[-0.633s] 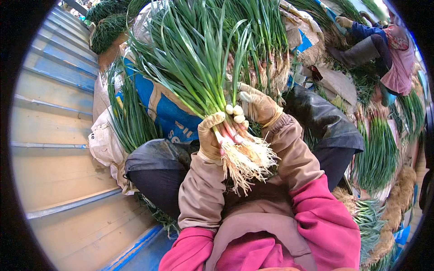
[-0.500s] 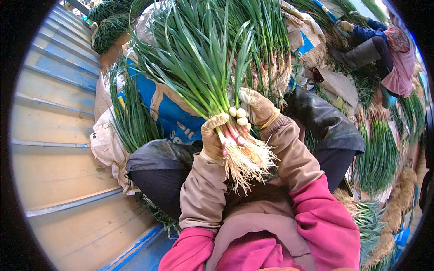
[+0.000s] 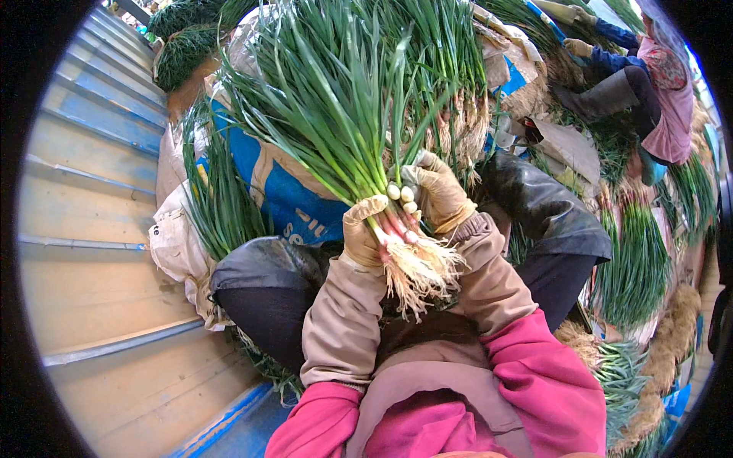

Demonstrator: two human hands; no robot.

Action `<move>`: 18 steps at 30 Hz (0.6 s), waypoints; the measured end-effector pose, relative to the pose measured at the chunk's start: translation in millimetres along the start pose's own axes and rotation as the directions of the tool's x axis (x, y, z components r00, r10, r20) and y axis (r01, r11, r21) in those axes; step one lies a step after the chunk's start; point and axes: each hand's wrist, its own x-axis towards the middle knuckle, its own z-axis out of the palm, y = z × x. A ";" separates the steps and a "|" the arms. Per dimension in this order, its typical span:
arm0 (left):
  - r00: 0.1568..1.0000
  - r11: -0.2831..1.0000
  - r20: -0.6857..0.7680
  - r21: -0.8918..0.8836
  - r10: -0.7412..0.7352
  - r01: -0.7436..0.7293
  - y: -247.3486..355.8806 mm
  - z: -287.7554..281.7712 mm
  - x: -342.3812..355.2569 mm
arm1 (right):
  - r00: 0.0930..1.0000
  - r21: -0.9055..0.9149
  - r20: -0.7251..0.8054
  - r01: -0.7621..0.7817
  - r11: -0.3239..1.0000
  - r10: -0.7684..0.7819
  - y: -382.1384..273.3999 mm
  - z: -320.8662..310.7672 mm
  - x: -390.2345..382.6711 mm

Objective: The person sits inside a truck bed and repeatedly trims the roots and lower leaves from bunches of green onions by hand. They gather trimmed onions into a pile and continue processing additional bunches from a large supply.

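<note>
My left hand (image 3: 365, 231), in a pale glove, is wrapped round a bunch of green garlic (image 3: 324, 130) just above its roots, thumb across the front. Pale rounded fingertips show at the bunch's right side. The long flat leaves fan up and away from me, and whitish roots (image 3: 420, 267) hang below over my lap. Close against the right side of the bunch, my right hand (image 3: 439, 191), gloved too, has its fingers bent and pinched round a leafy stalk there. The fingertips are partly hidden behind the leaves.
More green garlic (image 3: 458, 76) lies on sacks ahead, beside a blue and tan sack (image 3: 263, 183). A ribbed metal wall (image 3: 99, 229) runs along my left. Further bunches (image 3: 634, 259) lie at right, near a co-worker in pink (image 3: 663, 99).
My right hand has shifted slightly down and turned, a stalk beside it leaning further right. The left hand keeps its hold on the bunch. The co-worker's upper body has shifted slightly.
</note>
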 end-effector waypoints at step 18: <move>0.965 0.920 -0.222 0.390 0.138 -0.042 -3.6 -8.2 8.5 | 0.964 0.130 -0.253 -0.051 0.990 0.083 -4.2 -7.1 54.9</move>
